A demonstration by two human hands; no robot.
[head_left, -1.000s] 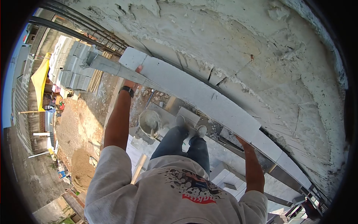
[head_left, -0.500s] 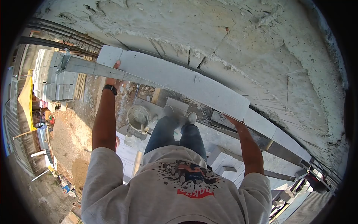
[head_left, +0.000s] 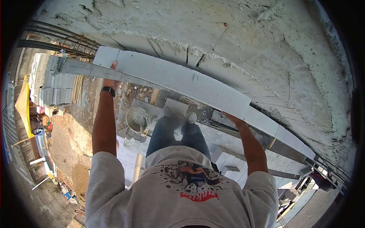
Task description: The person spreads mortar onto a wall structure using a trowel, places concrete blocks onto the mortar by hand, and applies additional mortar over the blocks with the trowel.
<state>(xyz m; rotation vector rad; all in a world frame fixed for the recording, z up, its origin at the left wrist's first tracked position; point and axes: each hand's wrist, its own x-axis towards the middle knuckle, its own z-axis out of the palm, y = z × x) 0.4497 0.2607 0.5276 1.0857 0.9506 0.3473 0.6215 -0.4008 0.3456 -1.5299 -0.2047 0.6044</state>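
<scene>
A long white block (head_left: 171,78), like aerated concrete, lies along the top course of the wall. My left hand (head_left: 110,78) is at its left end, closed, one digit resting on the block near the joint with a shorter white piece (head_left: 105,56). A grey metal straightedge (head_left: 78,67) runs along the near edge past this hand; whether the hand also grips it is unclear. My right hand (head_left: 232,119) is closed at the lower edge of the block's right end, its fingertips hidden under the block.
Rough mortared concrete (head_left: 258,49) rises beyond the block. Dark bars (head_left: 57,34) stick out at the upper left. A mortar bucket (head_left: 137,121) stands below, beside my feet (head_left: 178,114). Stacked pale blocks (head_left: 61,89) and a yellow tarp (head_left: 23,108) are at left.
The whole view has shifted slightly to the left. Both hands stay at the same places on the long block, and the block shows no clear movement against the wall.
</scene>
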